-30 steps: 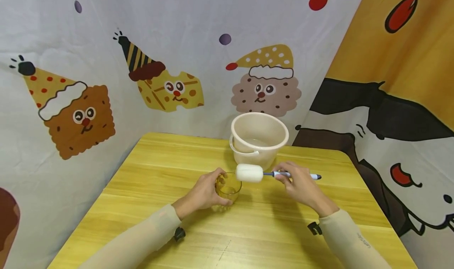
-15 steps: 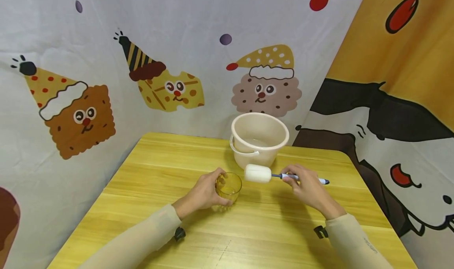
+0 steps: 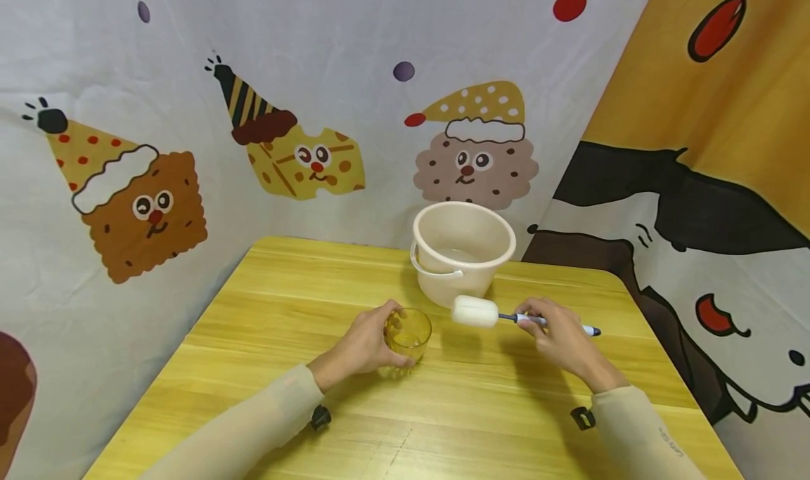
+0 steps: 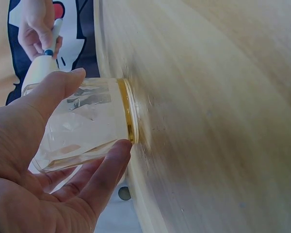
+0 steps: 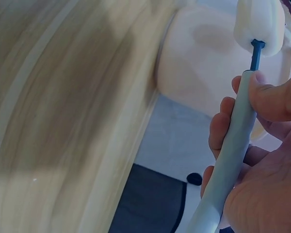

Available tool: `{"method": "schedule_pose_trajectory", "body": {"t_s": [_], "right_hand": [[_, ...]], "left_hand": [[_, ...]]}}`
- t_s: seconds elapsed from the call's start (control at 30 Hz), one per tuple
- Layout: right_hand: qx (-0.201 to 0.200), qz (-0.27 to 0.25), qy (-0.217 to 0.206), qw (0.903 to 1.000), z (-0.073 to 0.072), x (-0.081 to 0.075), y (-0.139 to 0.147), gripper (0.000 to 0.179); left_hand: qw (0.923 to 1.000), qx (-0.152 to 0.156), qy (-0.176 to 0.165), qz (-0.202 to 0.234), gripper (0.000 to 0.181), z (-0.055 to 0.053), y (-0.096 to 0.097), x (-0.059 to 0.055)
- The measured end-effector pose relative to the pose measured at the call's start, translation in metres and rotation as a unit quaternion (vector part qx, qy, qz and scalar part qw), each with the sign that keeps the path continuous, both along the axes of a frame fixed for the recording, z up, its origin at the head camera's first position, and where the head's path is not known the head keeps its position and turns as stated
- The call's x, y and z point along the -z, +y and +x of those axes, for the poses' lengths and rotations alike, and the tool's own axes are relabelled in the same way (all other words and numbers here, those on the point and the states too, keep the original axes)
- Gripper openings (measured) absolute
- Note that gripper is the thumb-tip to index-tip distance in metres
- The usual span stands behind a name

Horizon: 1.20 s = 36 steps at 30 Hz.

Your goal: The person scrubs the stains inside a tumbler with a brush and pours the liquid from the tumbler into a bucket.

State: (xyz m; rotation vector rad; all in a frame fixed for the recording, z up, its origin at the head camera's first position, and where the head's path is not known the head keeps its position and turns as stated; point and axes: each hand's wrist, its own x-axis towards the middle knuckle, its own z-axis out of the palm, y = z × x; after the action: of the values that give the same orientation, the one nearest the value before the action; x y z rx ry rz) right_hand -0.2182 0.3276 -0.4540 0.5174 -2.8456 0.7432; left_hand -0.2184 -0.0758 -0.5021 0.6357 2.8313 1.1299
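Observation:
My left hand (image 3: pixel 363 339) grips an amber-tinted glass cup (image 3: pixel 411 334), thumb on the near side and fingers around the far side. In the left wrist view the clear cup (image 4: pixel 87 121) has its thick amber base right at the tabletop. My right hand (image 3: pixel 560 336) holds a sponge cup brush (image 3: pixel 474 312) by its pale blue handle, above the table and to the right of the cup. The right wrist view shows the thumb pressed along the handle (image 5: pixel 233 141), fingers curled behind it, with the white sponge head (image 5: pixel 259 24) beyond.
A cream bucket (image 3: pixel 436 290) with its handle hanging down stands at the back of the wooden table (image 3: pixel 304 283), just behind the brush head. Small water drops lie on the tabletop by the cup. A cartoon-printed cloth (image 3: pixel 329 44) hangs behind and at both sides.
My right hand has moved right with the brush, so the sponge head has gone from beside the cup's rim to a gap away from it. The left hand and cup have stayed put.

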Motion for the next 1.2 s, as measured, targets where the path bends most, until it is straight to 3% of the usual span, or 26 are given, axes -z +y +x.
{"method": "schedule_pose_trajectory", "body": {"t_s": [0.6,1.2], "right_hand": [[0.026,0.017,-0.017,0.9994,-0.008,0.017,0.025,0.011],[0.027,0.024,-0.056,0.9978,-0.012,0.029,0.043,0.014]], "left_hand": [[0.9999,-0.003,-0.009,0.014,0.089,0.0,-0.001,0.0],[0.9999,0.002,-0.002,0.016,0.088,0.003,-0.002,-0.004]]}}
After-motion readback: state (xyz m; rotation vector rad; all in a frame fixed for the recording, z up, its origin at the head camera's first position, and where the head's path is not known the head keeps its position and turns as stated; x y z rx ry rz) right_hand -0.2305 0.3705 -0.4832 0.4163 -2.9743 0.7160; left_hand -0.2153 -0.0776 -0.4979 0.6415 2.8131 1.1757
